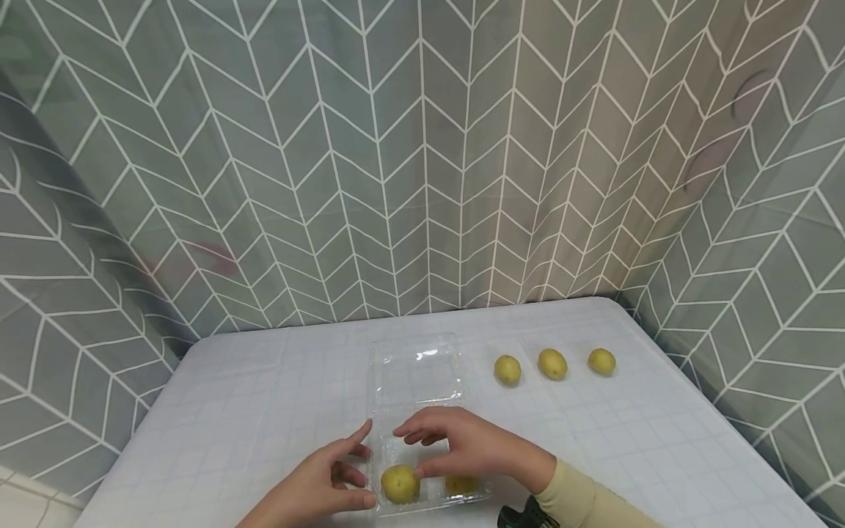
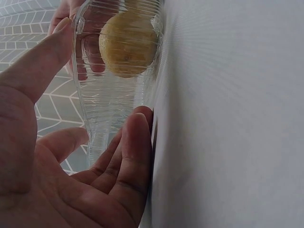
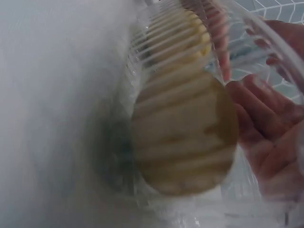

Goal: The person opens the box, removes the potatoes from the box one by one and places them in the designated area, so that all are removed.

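A clear plastic clamshell box [image 1: 386, 449] lies on the table, its lid [image 1: 418, 369] folded back behind the base. Two roundish yellow fruits sit in the base: the left fruit [image 1: 400, 484] shows well, while the right fruit [image 1: 461, 485] is partly covered by my right hand [image 1: 462, 444]. That hand reaches over the base from the right, fingers loosely bent and gripping nothing, thumb tip close to the left fruit. My left hand [image 1: 328, 480] rests along the box's left side. In the left wrist view its thumb [image 2: 45, 59] touches the ribbed wall's rim.
Three more yellow fruits, the nearest one [image 1: 507, 370], a middle one [image 1: 552, 364] and a far one [image 1: 601, 361], stand in a row right of the lid. A white cloth covers the table [image 1: 277, 396]. Patterned curtains [image 1: 422, 161] enclose it behind and at the sides.
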A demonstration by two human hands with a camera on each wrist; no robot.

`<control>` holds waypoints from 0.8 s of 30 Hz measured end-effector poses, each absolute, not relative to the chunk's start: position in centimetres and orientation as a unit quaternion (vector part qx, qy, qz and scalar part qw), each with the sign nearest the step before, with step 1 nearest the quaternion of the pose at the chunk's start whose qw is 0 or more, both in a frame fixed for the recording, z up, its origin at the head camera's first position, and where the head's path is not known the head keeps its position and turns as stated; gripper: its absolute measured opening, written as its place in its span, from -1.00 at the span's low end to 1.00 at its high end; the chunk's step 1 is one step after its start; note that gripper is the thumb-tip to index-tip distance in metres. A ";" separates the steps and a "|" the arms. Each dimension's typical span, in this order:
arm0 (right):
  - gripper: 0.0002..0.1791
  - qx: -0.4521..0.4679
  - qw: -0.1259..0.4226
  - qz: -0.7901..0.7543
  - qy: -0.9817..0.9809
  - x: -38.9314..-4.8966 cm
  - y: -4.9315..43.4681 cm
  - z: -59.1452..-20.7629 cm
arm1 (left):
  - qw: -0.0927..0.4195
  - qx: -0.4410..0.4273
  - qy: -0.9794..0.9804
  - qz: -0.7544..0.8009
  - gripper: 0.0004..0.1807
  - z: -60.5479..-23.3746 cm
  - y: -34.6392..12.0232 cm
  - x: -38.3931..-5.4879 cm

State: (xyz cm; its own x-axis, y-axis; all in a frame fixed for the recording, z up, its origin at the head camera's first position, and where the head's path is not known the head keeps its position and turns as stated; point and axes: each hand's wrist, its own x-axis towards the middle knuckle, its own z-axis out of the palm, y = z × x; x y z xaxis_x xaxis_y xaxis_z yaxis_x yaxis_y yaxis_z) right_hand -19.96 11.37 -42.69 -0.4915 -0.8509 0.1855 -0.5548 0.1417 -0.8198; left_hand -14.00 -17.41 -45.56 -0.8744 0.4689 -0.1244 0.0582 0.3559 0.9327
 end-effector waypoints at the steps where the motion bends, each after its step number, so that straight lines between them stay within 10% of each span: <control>1: -0.48 -0.485 0.162 -0.442 0.737 -19.9 11.2 -42.8 | 0.190 0.163 0.800 0.545 0.02 -45.6 -17.4 -14.0; 24: -0.57 -0.597 0.155 -0.275 0.738 -19.8 9.8 -43.5 | 0.190 0.163 0.802 0.543 0.02 -45.9 -17.4 -14.1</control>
State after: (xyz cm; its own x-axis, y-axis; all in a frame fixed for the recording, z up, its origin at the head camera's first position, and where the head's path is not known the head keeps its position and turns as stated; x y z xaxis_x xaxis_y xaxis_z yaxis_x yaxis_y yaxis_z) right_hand -19.81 9.84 -43.46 -0.2398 -0.9656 0.1008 -0.7953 0.1358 -0.5909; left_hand -14.12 -17.42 -45.93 -0.8754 0.4664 -0.1272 0.0546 0.3568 0.9326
